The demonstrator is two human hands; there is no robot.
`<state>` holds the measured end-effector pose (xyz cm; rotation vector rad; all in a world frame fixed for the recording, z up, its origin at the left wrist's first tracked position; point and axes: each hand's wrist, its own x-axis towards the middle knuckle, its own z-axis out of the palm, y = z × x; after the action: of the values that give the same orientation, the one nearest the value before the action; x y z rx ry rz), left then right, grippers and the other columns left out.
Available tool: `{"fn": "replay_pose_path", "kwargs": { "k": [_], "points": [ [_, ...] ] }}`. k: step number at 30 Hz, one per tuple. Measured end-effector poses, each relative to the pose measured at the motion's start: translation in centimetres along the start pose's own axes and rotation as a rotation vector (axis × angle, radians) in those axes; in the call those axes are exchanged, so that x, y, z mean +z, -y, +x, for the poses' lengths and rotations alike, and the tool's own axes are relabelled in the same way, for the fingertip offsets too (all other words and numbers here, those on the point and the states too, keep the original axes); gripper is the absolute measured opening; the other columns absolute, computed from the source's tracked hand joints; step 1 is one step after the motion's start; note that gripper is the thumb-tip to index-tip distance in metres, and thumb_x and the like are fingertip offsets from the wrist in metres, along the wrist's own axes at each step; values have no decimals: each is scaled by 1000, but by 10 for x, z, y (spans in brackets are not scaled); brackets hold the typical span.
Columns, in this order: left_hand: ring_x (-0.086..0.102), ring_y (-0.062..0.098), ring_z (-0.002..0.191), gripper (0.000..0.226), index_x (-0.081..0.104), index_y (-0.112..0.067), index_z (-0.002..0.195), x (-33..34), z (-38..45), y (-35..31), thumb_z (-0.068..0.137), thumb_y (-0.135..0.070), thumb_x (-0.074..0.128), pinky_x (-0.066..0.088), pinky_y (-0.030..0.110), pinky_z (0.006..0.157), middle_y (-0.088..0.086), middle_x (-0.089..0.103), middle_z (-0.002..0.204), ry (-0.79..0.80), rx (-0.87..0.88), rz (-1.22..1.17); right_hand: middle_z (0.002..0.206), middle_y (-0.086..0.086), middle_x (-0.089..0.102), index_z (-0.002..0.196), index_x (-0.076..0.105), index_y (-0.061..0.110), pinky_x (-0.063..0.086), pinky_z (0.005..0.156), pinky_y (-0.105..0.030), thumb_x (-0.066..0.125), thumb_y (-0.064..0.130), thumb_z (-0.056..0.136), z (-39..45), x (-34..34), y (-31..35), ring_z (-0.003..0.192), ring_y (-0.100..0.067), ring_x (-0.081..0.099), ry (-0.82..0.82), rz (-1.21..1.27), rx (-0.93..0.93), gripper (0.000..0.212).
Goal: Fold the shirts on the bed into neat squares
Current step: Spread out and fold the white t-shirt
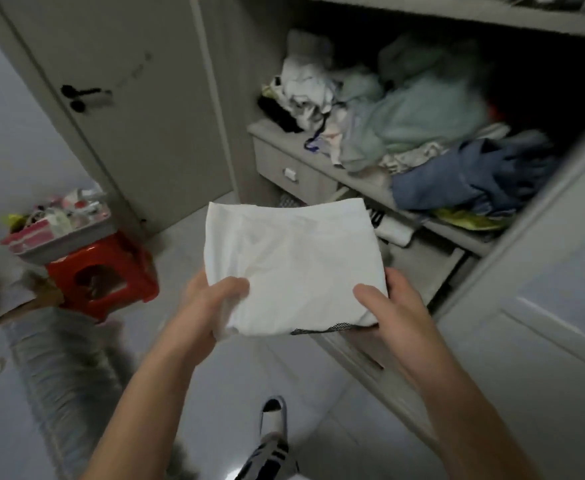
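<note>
Both hands (pixel 305 306) grip folded shirt (pixel 294 261).

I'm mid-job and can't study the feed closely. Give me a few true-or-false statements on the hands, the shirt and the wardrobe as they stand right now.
1. Both hands hold the folded white shirt: the left hand at its near left corner, the right hand at its near right corner. True.
2. The shirt lies flat on the bed. False: it is held in the air in front of the open wardrobe.
3. The wardrobe shelf holds neatly stacked squares. False: a loose heap, with pale green fabric and blue denim.
4. A red stool stands on the floor to the left, with a full grey bin on it. True.
</note>
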<state>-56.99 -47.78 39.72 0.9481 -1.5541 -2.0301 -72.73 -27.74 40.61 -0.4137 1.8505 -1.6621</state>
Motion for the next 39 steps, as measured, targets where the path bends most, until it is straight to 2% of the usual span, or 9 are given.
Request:
{"fn": "replay_pose_path", "kwargs": {
  "k": [6, 13, 18, 20, 23, 29, 33, 36, 39],
  "points": [
    [74, 21, 87, 47, 65, -21, 111, 97, 103, -3, 64, -15, 69, 56, 30, 59, 0, 76, 100, 261, -14, 143, 96, 13, 72, 101, 64, 33, 55, 82, -41, 63, 37, 74, 43, -70, -13, 91, -12, 68, -277, -38, 120, 27],
    [72, 25, 96, 57, 66, -24, 117, 136, 235, -2, 61, -17, 71, 60, 38, 71, 0, 76, 105, 474, -109, 361, 110, 0, 69, 113, 61, 23, 60, 84, -45, 66, 35, 66, 121, -74, -47, 98, -20, 69, -361, 52, 332, 49],
    [70, 21, 97, 53, 56, -21, 128, 123, 304, 6, 78, -12, 74, 57, 32, 78, 8, 70, 117, 572, -158, 636, 114, -3, 67, 109, 60, 20, 60, 78, -34, 67, 23, 82, 174, -43, -73, 97, -18, 68, -356, 129, 496, 28],
    [64, 16, 100, 78, 29, -22, 150, 125, 308, 18, 85, -18, 71, 53, 24, 76, 4, 57, 131, 595, -69, 1006, 109, -3, 66, 116, 60, 16, 56, 89, -37, 63, 22, 89, 183, -36, -87, 97, -19, 65, -343, 51, 583, 29],
    [50, 29, 125, 103, -16, -44, 151, 135, 293, 37, 89, -17, 62, 51, 43, 94, 2, 17, 159, 605, 219, 1229, 104, 5, 64, 129, 57, 17, 49, 86, -32, 63, 25, 90, 185, -34, -94, 98, -15, 61, -364, 0, 611, 40],
    [-5, 30, 151, 94, -27, -42, 148, 142, 310, 60, 95, -31, 51, 19, 39, 117, 2, -32, 159, 771, 190, 1240, 110, 6, 57, 140, 39, 19, 49, 76, -22, 62, 24, 90, 188, -36, -85, 95, -10, 56, -426, -157, 562, 55],
    [-7, 31, 151, 91, -35, -37, 145, 142, 315, 77, 95, -45, 41, 13, 42, 121, 8, -35, 157, 801, 106, 1406, 162, -6, 9, 157, 1, 28, 36, 112, -48, 53, 43, 93, 213, -9, -85, 145, -32, 24, -521, -578, 423, 83],
    [9, 34, 148, 93, -33, -31, 147, 147, 327, 80, 93, -47, 41, 25, 44, 117, 14, -20, 161, 806, 72, 1551, 162, 0, -26, 156, -11, 24, 21, 120, -48, 36, 53, 98, 229, 5, -103, 151, -30, -6, -390, -784, 422, 80],
    [30, 36, 137, 95, -28, -26, 150, 157, 329, 86, 89, -50, 41, 35, 46, 109, 17, 5, 160, 777, 103, 1684, 158, 3, -34, 154, -21, 23, 21, 120, -48, 34, 51, 100, 235, -8, -120, 151, -30, 0, -308, -664, 507, 82]
  ]
}}
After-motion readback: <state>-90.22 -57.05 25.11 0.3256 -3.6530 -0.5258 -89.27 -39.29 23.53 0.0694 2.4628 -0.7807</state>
